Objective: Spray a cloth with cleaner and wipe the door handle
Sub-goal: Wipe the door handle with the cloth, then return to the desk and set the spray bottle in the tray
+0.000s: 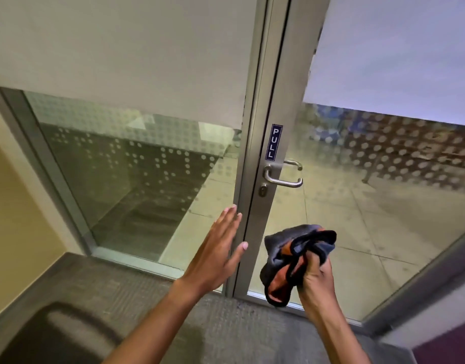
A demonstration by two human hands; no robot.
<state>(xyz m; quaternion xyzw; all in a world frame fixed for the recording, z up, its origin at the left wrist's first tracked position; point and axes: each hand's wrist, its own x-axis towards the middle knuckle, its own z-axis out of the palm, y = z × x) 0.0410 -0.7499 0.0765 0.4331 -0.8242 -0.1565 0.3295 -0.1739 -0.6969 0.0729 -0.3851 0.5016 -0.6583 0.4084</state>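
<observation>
Cloth (299, 256) sat bunched in the clenched right hand (316, 279), left hand (215, 253) flat, empty; loose folds risked snagging the handle (284, 177).

left hand (215, 254) bare | right hand (316, 278) bare | forearms unsleeved

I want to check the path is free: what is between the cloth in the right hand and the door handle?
In the head view, nothing: only bare door glass and frame separate the cloth in the right hand from the door handle above it.
</observation>
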